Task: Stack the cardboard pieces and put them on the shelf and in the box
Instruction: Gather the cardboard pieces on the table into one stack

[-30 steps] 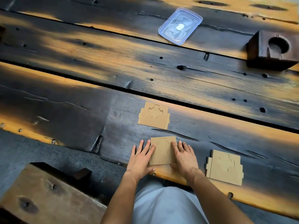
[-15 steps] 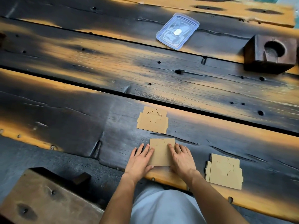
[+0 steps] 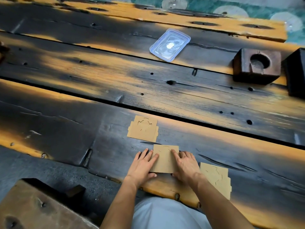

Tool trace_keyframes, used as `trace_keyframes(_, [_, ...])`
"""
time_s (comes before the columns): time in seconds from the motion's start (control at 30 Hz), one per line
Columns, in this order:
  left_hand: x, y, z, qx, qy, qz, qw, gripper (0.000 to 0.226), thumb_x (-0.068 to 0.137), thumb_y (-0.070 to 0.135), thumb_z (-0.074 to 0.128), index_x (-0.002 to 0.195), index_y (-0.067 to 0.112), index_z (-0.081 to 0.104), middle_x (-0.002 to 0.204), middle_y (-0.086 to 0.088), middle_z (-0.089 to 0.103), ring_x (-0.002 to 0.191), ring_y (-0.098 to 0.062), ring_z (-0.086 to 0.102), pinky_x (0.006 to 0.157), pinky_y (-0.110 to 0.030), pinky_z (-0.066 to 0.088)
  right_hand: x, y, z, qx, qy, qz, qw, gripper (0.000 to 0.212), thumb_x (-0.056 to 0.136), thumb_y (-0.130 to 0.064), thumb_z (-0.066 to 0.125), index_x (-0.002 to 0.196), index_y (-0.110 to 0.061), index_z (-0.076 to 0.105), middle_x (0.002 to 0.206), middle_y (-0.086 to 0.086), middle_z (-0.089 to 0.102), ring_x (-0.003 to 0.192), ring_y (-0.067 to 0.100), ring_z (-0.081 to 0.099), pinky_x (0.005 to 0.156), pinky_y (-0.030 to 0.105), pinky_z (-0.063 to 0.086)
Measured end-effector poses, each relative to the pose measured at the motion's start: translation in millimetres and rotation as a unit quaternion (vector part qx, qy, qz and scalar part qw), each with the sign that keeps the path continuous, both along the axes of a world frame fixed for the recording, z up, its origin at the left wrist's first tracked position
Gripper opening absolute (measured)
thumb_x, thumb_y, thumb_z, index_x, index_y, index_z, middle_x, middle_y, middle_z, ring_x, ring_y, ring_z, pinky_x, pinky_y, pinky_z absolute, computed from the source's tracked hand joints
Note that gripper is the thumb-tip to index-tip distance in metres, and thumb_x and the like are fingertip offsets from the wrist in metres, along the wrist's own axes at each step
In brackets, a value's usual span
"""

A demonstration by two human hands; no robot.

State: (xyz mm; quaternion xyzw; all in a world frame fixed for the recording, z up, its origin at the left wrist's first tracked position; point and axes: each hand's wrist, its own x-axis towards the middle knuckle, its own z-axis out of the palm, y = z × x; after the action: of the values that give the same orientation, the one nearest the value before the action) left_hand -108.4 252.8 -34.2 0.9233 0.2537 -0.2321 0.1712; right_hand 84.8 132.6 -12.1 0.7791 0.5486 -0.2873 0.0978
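Cardboard pieces lie in three places on a dark, scorched wooden table point(image 3: 82, 133) built of wide planks with orange-lit patches and scattered bolt holes. Beyond the table's far edge, a green patterned floor covering point(image 3: 247, 7) shows at the top right. At the lower left, below the table edge, stands a wooden bench or stool point(image 3: 33, 207), only partly in frame. On the right side of the table rests a dark wooden block point(image 3: 257, 66) with a round recess in its top, and just beside it, cut by the frame edge, a second dark block point(image 3: 297, 71). Further back, toward the middle, a clear plastic lid point(image 3: 170, 45) with a bluish rim lies flat on the planks. Of the cardboard, the right cardboard piece point(image 3: 216, 177) sits near the table's near edge, partly hidden behind the right forearm; the far cardboard piece point(image 3: 143, 128), with curved cut lines and side tabs, lies flat, a little apart from the others. The centre cardboard piece point(image 3: 165, 160) lies flat between both hands, close to the near edge. The left hand point(image 3: 142, 167) rests palm down, fingers extended and slightly spread, fingertips touching the piece's left edge, thumb at its lower left corner. The right hand point(image 3: 184, 164) lies palm down, fingers spread, the index finger pressing on the piece's top surface. Neither hand is pinching or lifting anything.
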Motion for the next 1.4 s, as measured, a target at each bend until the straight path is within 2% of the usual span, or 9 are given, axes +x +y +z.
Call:
trace_keyframes(0.5, [83, -75, 12, 0.023, -0.023, -0.030, 0.999, 0.081, 0.099, 0.056, 0.059, 0.163, 0.023, 0.024, 0.172, -0.009, 0.024, 0.159, -0.030, 0.017, 0.127, -0.045, 0.016, 71, -88, 19, 0.016, -0.029, -0.028, 0.999, 0.104, 0.084, -0.055, 0.071, 0.161, -0.018, 0.010, 0.146, 0.013, 0.045, 0.138, 0.034, 0.037, 0.123, 0.045, 0.017])
trace_keyframes(0.83, [121, -128, 15, 0.015, -0.012, -0.059, 0.998, 0.078, 0.100, 0.052, 0.060, 0.163, 0.023, 0.023, 0.172, -0.010, 0.023, 0.158, -0.032, 0.018, 0.128, -0.046, 0.018, 101, -146, 18, 0.006, -0.038, -0.055, 0.998, 0.112, 0.078, -0.057, 0.076, 0.159, -0.020, 0.008, 0.144, 0.012, 0.049, 0.136, 0.033, 0.041, 0.122, 0.045, 0.019])
trace_keyframes(1.13, [130, -156, 10, 0.010, 0.017, -0.071, 0.997, 0.076, 0.100, 0.054, 0.060, 0.160, 0.023, 0.026, 0.172, -0.011, 0.024, 0.157, -0.034, 0.021, 0.127, -0.049, 0.020, 105, -175, 5, -0.011, -0.040, -0.059, 0.997, 0.088, 0.073, -0.057, 0.078, 0.140, -0.022, 0.032, 0.133, 0.010, 0.054, 0.128, 0.033, 0.046, 0.120, 0.046, 0.019])
trace_keyframes(1.4, [130, -166, 4, 0.016, 0.036, -0.062, 0.997, 0.074, 0.099, 0.047, 0.064, 0.158, 0.022, 0.028, 0.173, -0.010, 0.022, 0.156, -0.034, 0.024, 0.124, -0.048, 0.025, 95, -186, -5, -0.016, -0.030, -0.076, 0.997, 0.080, 0.079, -0.055, 0.074, 0.139, -0.020, 0.035, 0.137, 0.011, 0.049, 0.129, 0.032, 0.044, 0.118, 0.042, 0.025])
